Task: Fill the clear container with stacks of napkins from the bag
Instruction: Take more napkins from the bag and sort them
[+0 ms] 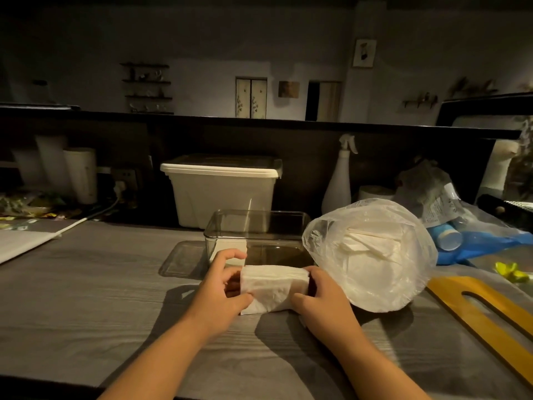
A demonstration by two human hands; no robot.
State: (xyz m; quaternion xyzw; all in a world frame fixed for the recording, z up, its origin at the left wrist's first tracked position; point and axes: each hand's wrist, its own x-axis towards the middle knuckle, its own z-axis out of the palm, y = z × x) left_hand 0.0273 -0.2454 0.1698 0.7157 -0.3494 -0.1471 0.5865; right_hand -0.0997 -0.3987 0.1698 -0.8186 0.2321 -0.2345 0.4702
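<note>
The stack [274, 287] sits on the desk [86, 298] just in front of the container [256, 226], with the left hand [222, 287] and right hand [323, 295] gripping its ends. It seems best to squeeze it square, lift it level and lower it flat against one wall. The bag [372, 255] lies just to the right.

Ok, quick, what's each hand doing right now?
Left hand: grips the left end of the napkin stack.
Right hand: grips its right end.
</note>
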